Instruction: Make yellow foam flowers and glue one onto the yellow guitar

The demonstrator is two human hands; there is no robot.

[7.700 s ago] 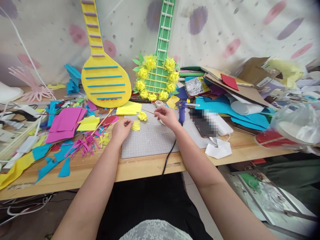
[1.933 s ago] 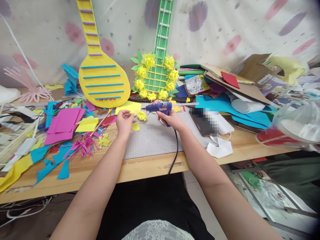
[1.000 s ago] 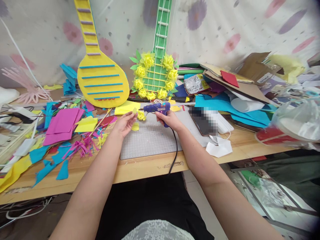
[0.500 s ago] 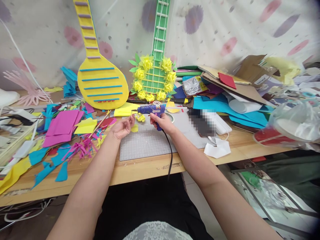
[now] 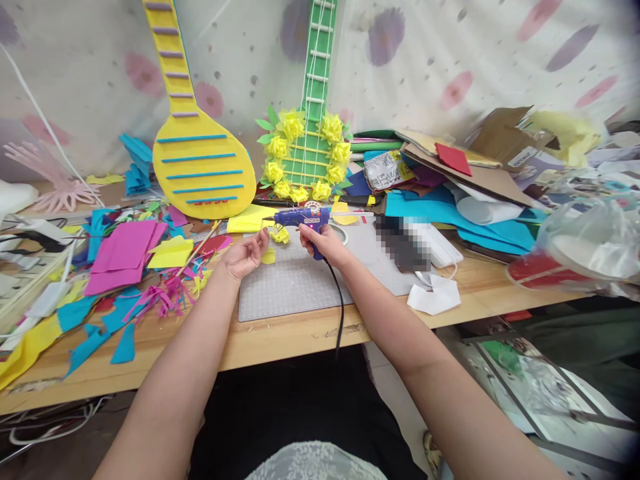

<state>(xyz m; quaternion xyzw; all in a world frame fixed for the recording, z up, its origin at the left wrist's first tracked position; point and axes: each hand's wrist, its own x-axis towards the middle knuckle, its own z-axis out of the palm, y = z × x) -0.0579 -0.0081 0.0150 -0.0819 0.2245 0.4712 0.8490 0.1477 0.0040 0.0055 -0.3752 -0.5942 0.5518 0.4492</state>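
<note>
My right hand [image 5: 324, 243] is wrapped round the handle of a blue hot glue gun [image 5: 294, 217], with a white glue stick [image 5: 350, 214] poking out of its back. The gun's nozzle points left, just above the fingers of my left hand [image 5: 247, 256]. Those fingers are curled together, palm up; whatever they pinch is too small to make out. A yellow paper flower [image 5: 280, 236] lies under the nozzle, beside a small yellow paper piece [image 5: 269, 257] on the grey cutting mat [image 5: 290, 293]. The gun's black cord [image 5: 342, 313] hangs over the table edge.
A yellow paper lute [image 5: 205, 167] and a green one [image 5: 313, 143] ringed with yellow flowers lean at the back. Coloured paper scraps [image 5: 123, 257] cover the left. A phone [image 5: 403, 247], blue sheets [image 5: 430, 210] and a bagged red cup [image 5: 550, 267] are on the right.
The view has shifted very slightly. Both hands and the glue gun hold nearly the same position.
</note>
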